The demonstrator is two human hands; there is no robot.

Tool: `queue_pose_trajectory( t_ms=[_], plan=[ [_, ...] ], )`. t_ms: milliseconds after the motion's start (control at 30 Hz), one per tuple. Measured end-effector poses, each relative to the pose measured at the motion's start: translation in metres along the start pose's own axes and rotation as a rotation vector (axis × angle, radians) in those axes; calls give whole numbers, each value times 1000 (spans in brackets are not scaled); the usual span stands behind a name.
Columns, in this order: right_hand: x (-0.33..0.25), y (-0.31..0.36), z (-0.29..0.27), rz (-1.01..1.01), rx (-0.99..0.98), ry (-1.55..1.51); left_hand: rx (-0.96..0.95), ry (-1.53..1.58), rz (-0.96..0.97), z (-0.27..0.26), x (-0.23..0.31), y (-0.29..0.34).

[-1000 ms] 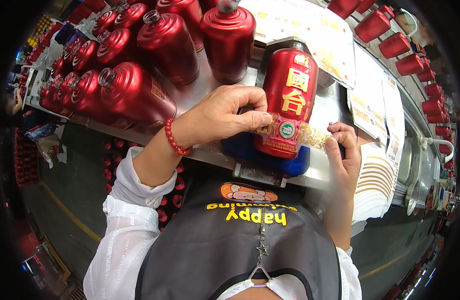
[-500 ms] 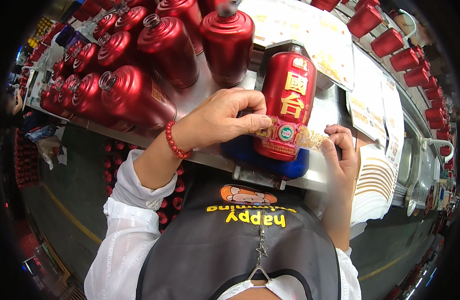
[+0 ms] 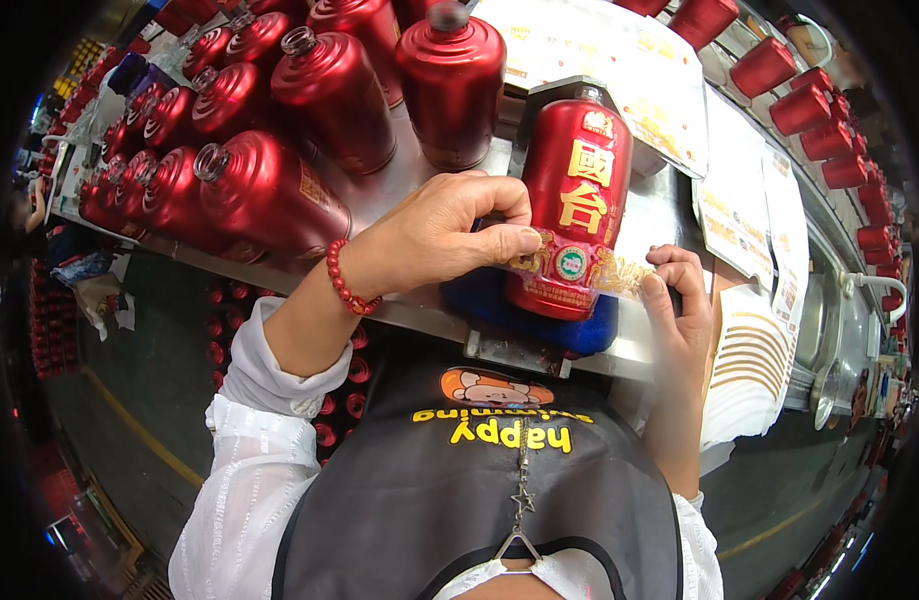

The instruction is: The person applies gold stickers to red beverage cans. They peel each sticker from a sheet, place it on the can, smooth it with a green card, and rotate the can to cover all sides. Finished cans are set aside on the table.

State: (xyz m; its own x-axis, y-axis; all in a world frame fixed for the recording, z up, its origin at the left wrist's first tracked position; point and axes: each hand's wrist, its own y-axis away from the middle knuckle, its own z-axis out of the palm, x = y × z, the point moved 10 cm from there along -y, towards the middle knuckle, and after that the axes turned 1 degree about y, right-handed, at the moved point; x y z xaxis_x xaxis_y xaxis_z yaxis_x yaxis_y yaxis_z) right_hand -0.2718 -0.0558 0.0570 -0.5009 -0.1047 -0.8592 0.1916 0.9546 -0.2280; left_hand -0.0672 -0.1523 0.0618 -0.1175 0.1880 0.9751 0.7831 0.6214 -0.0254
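Note:
A red bottle (image 3: 589,180) with gold characters lies tilted back on a dark holder, its base by a blue pad (image 3: 590,340). Across its lower part runs a see-through decal strip (image 3: 622,274) with gold patterns. Thumb and fingers of my left hand (image 3: 444,225) pinch the strip's left end close to the bottle. On the other side, my right hand (image 3: 682,295) pinches its right end, which stands out from the bottle. A round green emblem (image 3: 571,263) shows between the hands; whether it belongs to strip or bottle I cannot tell.
Several red bottles (image 3: 334,100) stand on the metal table at the left. Decal sheets (image 3: 619,60) lie behind and right of the holder, with a stack of gold-striped strips (image 3: 747,360) nearer me. Red vessels (image 3: 764,68) line a rack at the far right.
Both hands keep their pinch on the strip, almost still. The red vessels at the far right have shifted along their row. At the far left edge, another person's arm has come into view.

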Motion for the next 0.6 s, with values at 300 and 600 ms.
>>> queue_pose_trajectory(
  t_ms=[300,600],
  plan=[
    [15,0,-2,22,40,25,93,-388,78,-8,10,1],
    [-42,36,32,-438,-44,168,416,-159,243,11,-24,28]
  ],
)
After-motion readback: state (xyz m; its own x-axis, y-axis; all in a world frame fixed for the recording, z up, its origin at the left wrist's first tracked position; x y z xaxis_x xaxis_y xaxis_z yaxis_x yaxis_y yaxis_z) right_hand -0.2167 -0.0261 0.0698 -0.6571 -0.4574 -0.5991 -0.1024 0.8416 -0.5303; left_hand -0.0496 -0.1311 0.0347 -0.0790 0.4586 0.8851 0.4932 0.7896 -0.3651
